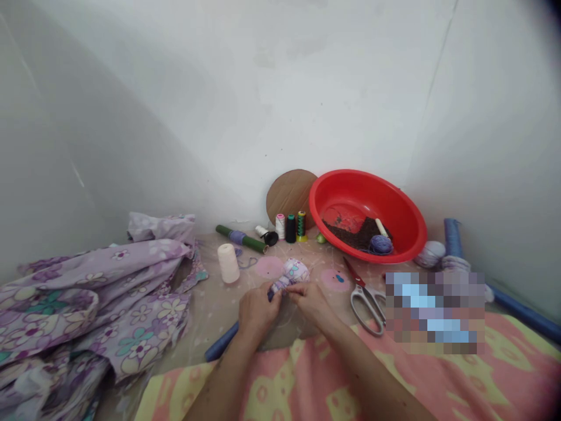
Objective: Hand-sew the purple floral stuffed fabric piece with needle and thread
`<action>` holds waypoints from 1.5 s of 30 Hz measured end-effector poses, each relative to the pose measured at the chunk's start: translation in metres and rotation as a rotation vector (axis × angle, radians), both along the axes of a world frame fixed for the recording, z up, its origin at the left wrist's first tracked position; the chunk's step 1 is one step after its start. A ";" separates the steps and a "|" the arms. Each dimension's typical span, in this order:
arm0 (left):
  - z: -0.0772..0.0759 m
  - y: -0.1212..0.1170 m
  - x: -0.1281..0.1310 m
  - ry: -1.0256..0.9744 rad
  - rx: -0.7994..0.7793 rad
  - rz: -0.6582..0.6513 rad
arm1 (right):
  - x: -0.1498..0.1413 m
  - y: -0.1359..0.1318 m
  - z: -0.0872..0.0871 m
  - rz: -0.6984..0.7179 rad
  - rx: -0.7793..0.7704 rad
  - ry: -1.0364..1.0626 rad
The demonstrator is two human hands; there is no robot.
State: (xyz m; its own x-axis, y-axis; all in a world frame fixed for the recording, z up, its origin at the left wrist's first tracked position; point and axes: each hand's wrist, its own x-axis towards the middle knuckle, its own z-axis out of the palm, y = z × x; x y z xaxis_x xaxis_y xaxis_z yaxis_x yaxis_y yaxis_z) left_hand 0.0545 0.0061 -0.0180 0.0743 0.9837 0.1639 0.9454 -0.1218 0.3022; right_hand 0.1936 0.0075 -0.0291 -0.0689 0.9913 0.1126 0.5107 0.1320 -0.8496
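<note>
My left hand (258, 313) is closed round a blue stick (222, 342) that slants up to the right over the table. Its far end carries a rounded head covered in floral cloth (296, 270), with a gathered, wrapped neck just below it. Against that neck my right hand (310, 301) is closed in a pinch; whatever lies between its fingertips is too small to make out. A cone of cream thread (228, 264) stands left of the hands. To the right lie scissors (368, 307) with grey handles and red on the blades.
Floral cloth (140, 310) is heaped at left. Along the wall stand several thread spools (290, 228), a green stick (256, 241) wound with purple yarn, a cardboard disc (289, 196) and a red basin (412, 225) holding yarn. Pink-yellow cloth (307, 380) covers the front; blurred squares hide something at right.
</note>
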 end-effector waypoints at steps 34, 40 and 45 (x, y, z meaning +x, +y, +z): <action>0.003 -0.004 0.003 0.019 -0.006 -0.011 | -0.017 -0.003 -0.008 -0.247 0.058 -0.171; 0.003 -0.005 0.002 0.012 -0.010 -0.008 | -0.017 -0.005 -0.006 -0.255 0.064 -0.147; 0.003 -0.005 0.003 0.007 -0.020 -0.004 | -0.016 0.000 -0.012 -0.204 0.071 -0.005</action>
